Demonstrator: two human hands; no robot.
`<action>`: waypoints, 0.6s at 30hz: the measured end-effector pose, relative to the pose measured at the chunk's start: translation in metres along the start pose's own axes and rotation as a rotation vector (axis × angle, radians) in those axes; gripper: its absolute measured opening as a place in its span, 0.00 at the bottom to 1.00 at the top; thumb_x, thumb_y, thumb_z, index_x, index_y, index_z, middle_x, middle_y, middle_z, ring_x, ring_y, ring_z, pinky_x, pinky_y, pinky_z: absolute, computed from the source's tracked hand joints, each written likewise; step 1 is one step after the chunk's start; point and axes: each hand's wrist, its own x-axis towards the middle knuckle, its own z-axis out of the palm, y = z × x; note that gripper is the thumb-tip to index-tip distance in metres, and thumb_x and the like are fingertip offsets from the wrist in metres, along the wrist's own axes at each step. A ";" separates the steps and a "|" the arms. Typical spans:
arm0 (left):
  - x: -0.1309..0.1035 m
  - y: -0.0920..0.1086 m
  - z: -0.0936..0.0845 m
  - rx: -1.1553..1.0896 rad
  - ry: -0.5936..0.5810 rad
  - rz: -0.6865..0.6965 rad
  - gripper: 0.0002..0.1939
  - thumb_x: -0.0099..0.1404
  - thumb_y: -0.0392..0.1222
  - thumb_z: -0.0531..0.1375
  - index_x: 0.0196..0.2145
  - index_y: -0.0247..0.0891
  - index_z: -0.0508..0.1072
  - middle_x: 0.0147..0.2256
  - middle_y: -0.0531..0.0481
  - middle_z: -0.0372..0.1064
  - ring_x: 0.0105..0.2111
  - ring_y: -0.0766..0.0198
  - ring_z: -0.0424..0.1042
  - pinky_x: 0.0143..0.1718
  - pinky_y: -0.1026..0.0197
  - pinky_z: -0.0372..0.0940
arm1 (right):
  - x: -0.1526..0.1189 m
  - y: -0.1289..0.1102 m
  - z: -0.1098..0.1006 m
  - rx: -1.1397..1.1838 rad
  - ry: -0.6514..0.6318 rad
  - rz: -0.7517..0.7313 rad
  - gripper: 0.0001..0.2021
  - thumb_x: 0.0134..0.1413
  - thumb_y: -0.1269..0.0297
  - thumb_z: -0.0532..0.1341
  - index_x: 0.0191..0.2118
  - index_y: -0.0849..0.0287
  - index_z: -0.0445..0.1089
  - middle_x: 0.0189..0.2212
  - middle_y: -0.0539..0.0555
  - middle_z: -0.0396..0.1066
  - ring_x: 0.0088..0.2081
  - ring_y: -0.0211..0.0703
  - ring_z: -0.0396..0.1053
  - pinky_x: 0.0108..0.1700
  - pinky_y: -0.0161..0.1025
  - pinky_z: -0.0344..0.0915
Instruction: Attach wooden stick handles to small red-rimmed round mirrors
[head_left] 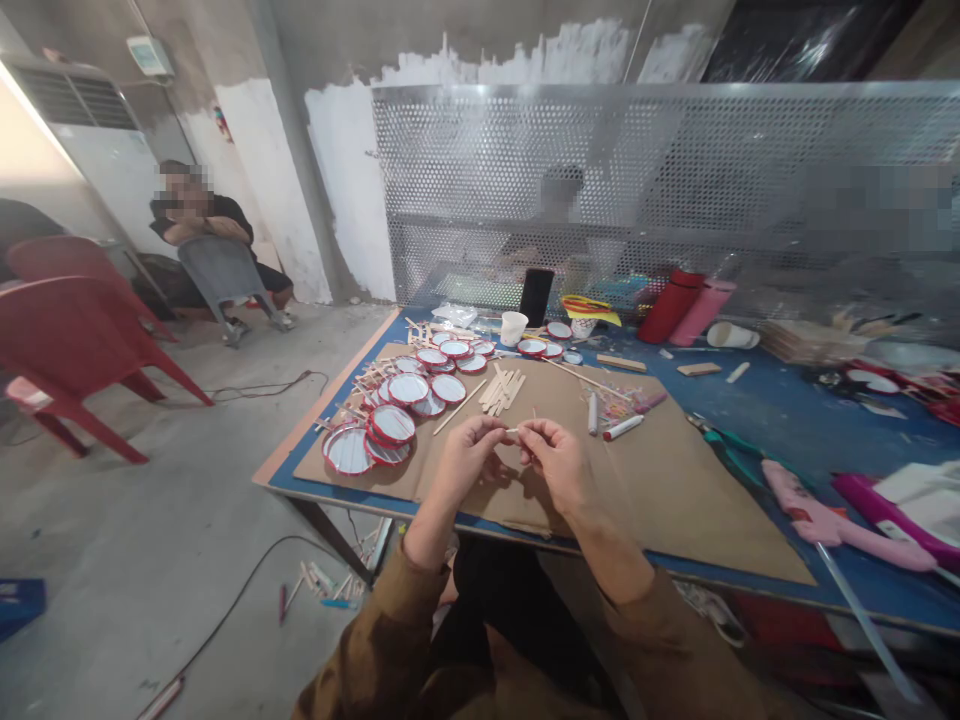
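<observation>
Over the cardboard sheet [660, 500], my left hand [471, 452] and my right hand [556, 455] meet at the fingertips. Both pinch a short pale wooden stick [513, 431] between them; most of it is covered by the fingers. Just beyond the hands lies a small pile of flat craft sticks [501, 388]. To the left is a heap of round, red-rimmed discs with pale faces [409, 389], several with sticks attached. Right of my hands lie a white marker-like tube with a red end [622, 428] and a tangle of thin coloured strands [619, 402].
A pink glue gun [806, 505] and green-handled pliers [727, 445] lie at the right. A paper cup [513, 328], a phone [536, 297] and a red bottle [670, 307] stand near the perforated metal screen [480, 170]. A person [210, 215] sits at the left beyond red chairs [82, 340].
</observation>
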 end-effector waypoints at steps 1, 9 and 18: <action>0.000 0.000 0.000 0.013 0.002 0.005 0.15 0.56 0.49 0.58 0.36 0.35 0.68 0.30 0.50 0.72 0.15 0.73 0.67 0.11 0.72 0.58 | 0.000 0.001 0.001 0.003 0.001 -0.005 0.15 0.45 0.52 0.63 0.30 0.61 0.69 0.20 0.47 0.68 0.20 0.32 0.61 0.21 0.30 0.56; -0.001 0.002 0.002 0.065 0.100 -0.007 0.09 0.57 0.45 0.57 0.30 0.35 0.67 0.26 0.51 0.71 0.15 0.73 0.67 0.11 0.73 0.56 | 0.004 -0.017 -0.022 -0.192 0.118 -0.067 0.19 0.48 0.48 0.58 0.35 0.60 0.71 0.21 0.49 0.68 0.20 0.35 0.61 0.24 0.33 0.58; 0.002 -0.002 0.005 0.089 0.122 -0.040 0.06 0.57 0.41 0.57 0.28 0.35 0.66 0.25 0.52 0.69 0.14 0.74 0.66 0.13 0.71 0.61 | -0.001 -0.001 -0.069 -1.106 0.143 -0.387 0.28 0.47 0.47 0.59 0.49 0.64 0.65 0.44 0.65 0.69 0.45 0.56 0.66 0.46 0.47 0.60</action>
